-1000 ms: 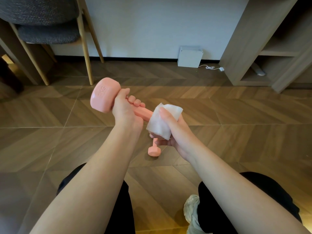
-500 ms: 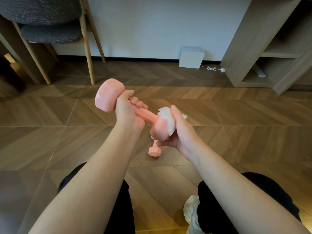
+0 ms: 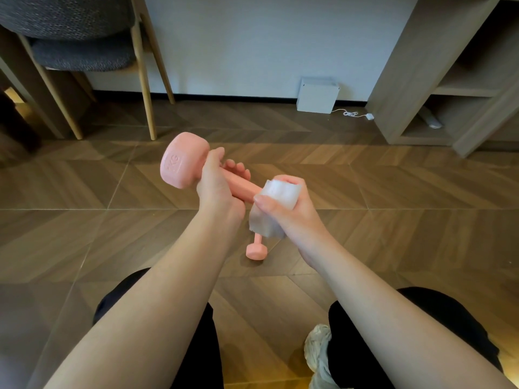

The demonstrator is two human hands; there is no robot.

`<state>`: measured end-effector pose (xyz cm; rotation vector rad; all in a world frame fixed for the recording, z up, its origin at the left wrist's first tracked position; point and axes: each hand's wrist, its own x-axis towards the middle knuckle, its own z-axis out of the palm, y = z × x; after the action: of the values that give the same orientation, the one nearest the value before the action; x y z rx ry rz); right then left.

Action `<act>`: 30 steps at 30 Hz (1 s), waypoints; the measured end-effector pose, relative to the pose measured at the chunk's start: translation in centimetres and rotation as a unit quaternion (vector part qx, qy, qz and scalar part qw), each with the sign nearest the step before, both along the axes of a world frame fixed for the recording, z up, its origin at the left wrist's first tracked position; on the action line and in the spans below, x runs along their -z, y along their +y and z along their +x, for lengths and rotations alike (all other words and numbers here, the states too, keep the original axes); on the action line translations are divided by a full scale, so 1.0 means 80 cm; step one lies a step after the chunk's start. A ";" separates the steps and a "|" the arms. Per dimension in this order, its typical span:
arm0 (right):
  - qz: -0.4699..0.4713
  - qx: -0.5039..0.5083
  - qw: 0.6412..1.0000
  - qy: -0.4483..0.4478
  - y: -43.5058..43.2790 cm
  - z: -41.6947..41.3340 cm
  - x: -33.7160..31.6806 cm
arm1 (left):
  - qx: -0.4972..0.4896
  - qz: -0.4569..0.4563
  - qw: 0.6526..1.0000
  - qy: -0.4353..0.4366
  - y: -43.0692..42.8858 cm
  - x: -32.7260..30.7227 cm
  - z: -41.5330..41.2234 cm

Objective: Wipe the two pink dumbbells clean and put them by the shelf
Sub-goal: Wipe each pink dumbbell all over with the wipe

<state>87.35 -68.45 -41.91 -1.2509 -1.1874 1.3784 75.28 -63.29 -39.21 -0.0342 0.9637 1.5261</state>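
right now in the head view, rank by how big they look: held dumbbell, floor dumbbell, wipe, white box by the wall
1. held dumbbell, nearest the camera
2. wipe and white box look about alike, so unranked
3. floor dumbbell, partly hidden behind the wipe and farther off

Brown herringbone wood floor (image 3: 365,234) runs bare ahead of me to the light wooden open shelf unit (image 3: 401,80) at right. A white square box (image 3: 317,96) and white cable (image 3: 351,114) lie beside its left wall. A grey upholstered wooden-legged chair (image 3: 143,80) blocks the left. A small pink dumbbell (image 3: 256,251) lies mid-floor.
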 end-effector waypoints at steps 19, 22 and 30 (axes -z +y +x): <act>-0.091 -0.118 0.986 0.074 -0.001 0.022 -0.024 | 0.068 0.054 0.996 -0.004 -0.004 -0.011 -0.005; -0.063 -0.101 0.991 0.066 0.002 0.019 -0.019 | 0.070 0.058 0.996 -0.005 -0.002 -0.012 -0.007; -0.164 -0.006 0.979 0.124 0.005 0.009 -0.017 | 0.077 0.084 0.993 0.011 -0.003 -0.016 -0.008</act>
<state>88.06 -68.07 -40.51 -1.2500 -0.8194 1.7349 74.64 -63.54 -37.89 0.1742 0.8333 1.4613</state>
